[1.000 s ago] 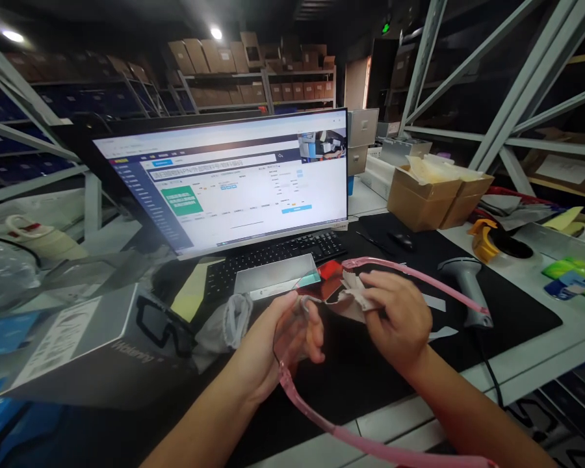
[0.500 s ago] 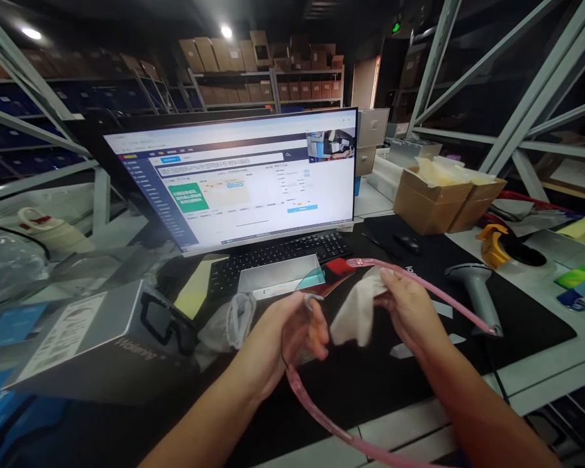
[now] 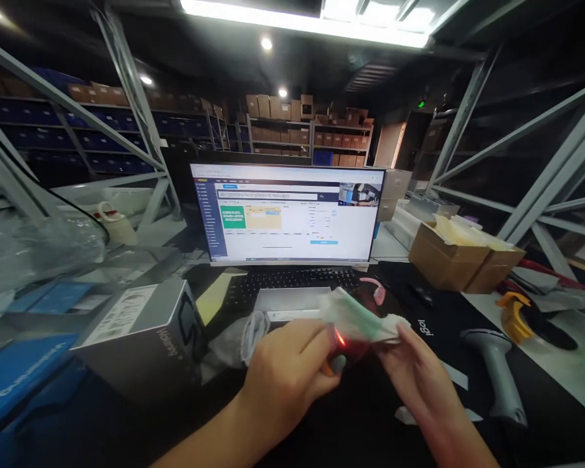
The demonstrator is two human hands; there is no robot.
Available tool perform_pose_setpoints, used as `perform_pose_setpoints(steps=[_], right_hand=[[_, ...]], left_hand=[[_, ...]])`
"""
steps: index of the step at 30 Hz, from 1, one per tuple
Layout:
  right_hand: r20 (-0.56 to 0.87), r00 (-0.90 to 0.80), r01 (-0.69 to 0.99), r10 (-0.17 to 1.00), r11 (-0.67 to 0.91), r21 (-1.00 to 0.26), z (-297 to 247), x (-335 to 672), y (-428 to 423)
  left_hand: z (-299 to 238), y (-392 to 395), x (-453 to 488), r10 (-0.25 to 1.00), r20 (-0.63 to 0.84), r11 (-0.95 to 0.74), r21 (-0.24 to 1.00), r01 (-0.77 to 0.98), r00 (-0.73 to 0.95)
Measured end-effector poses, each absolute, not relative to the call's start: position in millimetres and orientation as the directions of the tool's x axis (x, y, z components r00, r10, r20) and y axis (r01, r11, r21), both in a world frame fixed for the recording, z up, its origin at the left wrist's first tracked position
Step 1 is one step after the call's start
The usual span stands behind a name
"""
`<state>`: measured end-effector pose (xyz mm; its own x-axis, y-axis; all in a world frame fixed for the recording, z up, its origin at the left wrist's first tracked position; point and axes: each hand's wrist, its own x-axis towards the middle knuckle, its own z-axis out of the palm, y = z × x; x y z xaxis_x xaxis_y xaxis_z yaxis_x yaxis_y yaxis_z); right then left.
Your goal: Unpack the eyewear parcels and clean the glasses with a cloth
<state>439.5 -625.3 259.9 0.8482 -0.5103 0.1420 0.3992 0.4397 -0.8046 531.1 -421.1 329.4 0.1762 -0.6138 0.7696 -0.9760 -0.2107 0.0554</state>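
My left hand point(image 3: 286, 364) is closed around a pair of pink-armed glasses point(image 3: 379, 292) with dark reddish lenses. One pink arm curls up behind, towards the keyboard, and a bright red glint shows on the lens by my fingers. In my right hand point(image 3: 425, 374) is a pale cloth point(image 3: 394, 327), pinched and up against the lens; its left part is smeared by motion. Just beyond my hands lies an open grey-white box point(image 3: 292, 300). Left of my left hand sits a grey drawstring pouch point(image 3: 229, 341).
A monitor point(image 3: 292, 227) and a keyboard point(image 3: 283, 281) stand ahead. Left are a grey product box point(image 3: 136, 344) and blue boxes point(image 3: 34, 383). Right are a barcode scanner point(image 3: 497, 370), a mouse point(image 3: 420, 296), a tape dispenser point(image 3: 529, 318) and cardboard boxes point(image 3: 448, 260).
The view has tilted up. The glasses have turned, so their long pink arms no longer stretch across the view. The cloth has come from beside the lens onto it, and my hands are closer together.
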Motion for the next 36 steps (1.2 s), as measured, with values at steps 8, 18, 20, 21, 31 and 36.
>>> perform_pose_setpoints(steps=[8,18,20,21,31,36], right_hand=[[0.413,0.878,0.472,-0.243,0.292,-0.832,280.7,414.0,-584.9],[0.469,0.832,0.472,-0.295,-0.067,-0.879,274.3,418.9,-583.0],[0.482,0.78,0.464,-0.398,-0.147,-0.873,275.2,421.3,-579.3],[0.496,0.747,0.462,-0.443,-0.189,-0.866,275.9,422.0,-577.8],[0.278,0.76,0.423,-0.588,0.123,-0.898,278.0,419.2,-584.2],[0.085,0.807,0.41,-0.584,0.452,-0.792,279.7,420.4,-604.1]], left_hand=[[311.6,-431.5,529.4,-0.615,0.784,-0.232,-0.083,-0.969,0.08],[305.4,-438.5,521.6,-0.59,0.803,-0.322,-0.138,-0.937,0.085],[304.0,-441.7,519.6,-0.604,0.794,-0.324,-0.167,-0.931,0.068],[303.0,-443.4,518.6,-0.609,0.791,-0.323,-0.181,-0.929,0.057],[296.6,-445.1,521.1,-0.598,0.795,-0.199,-0.271,-0.942,-0.102],[296.2,-443.3,526.3,-0.612,0.769,-0.144,-0.336,-0.931,-0.184]])
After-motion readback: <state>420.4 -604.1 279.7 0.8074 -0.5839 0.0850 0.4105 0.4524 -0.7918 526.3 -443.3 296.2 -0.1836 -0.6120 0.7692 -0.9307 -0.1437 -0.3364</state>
